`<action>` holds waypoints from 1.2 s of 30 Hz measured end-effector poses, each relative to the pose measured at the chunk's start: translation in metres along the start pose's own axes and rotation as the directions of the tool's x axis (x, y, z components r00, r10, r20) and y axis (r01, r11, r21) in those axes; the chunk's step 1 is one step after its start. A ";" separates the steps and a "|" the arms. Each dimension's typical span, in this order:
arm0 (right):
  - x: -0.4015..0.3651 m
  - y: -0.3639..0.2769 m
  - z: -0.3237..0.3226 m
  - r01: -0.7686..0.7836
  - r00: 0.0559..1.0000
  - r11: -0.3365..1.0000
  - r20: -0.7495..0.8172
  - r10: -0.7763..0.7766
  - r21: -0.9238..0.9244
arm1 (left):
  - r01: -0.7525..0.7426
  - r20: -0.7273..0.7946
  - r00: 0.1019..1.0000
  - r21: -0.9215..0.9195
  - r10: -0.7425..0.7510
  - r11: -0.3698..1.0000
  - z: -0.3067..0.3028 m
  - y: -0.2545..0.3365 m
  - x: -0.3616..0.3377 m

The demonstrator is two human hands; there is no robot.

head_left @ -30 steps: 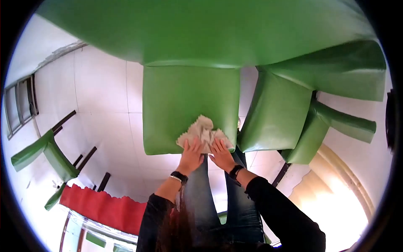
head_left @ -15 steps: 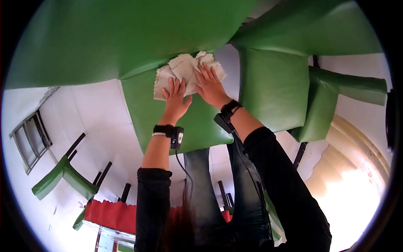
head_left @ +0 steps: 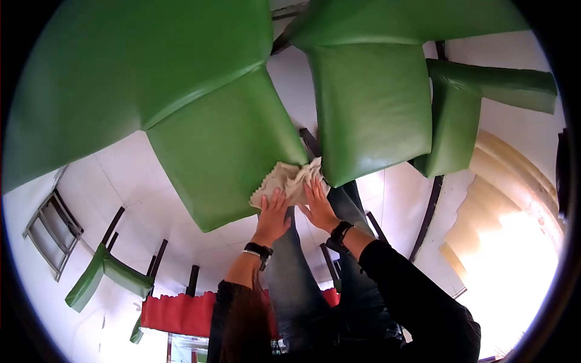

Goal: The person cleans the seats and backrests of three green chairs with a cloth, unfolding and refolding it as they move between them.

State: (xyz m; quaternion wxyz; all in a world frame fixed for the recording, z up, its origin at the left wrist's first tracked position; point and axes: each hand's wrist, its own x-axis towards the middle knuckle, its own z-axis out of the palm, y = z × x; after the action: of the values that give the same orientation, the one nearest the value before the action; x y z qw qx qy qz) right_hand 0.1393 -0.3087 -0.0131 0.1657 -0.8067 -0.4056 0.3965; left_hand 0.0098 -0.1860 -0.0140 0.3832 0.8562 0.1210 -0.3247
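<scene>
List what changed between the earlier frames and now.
Cloth went back toward the backrest, then forward to the seat's front-right corner. Left hand and right hand moved with it. Unchanged: both hands on the cloth, nothing let go.

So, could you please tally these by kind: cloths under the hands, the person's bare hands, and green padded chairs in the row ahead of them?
Crumpled beige fabric cloth with zigzag edges: 1
Bare hands, left hand and right hand: 2
Green padded chairs in the row ahead: 3
Total: 6
</scene>
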 end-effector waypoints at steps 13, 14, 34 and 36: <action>0.100 0.022 -0.022 -0.166 0.985 0.867 0.112 0.128 0.470 | 0.057 -0.461 0.887 0.089 -0.010 0.994 -0.100 -0.009 0.094; 0.098 0.022 -0.021 -0.171 0.985 0.866 0.109 0.135 0.470 | 0.062 -0.505 0.863 0.077 -0.015 0.995 -0.100 -0.007 0.100; -0.009 0.030 0.043 -0.618 0.647 0.374 0.177 0.741 0.692 | 0.155 -0.352 0.925 0.008 -0.142 0.988 -0.010 0.030 0.029; -0.008 0.033 0.016 -0.578 0.751 0.549 0.131 0.647 0.604 | 0.192 -0.318 0.926 -0.070 -0.204 0.979 -0.014 0.023 0.034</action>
State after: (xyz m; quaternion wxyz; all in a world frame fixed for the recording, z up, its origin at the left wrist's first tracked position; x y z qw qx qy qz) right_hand 0.1411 -0.3362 -0.0388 0.2894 -0.8176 0.0618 0.4939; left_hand 0.0526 -0.1929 -0.0163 0.3395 0.8738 0.2742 -0.2144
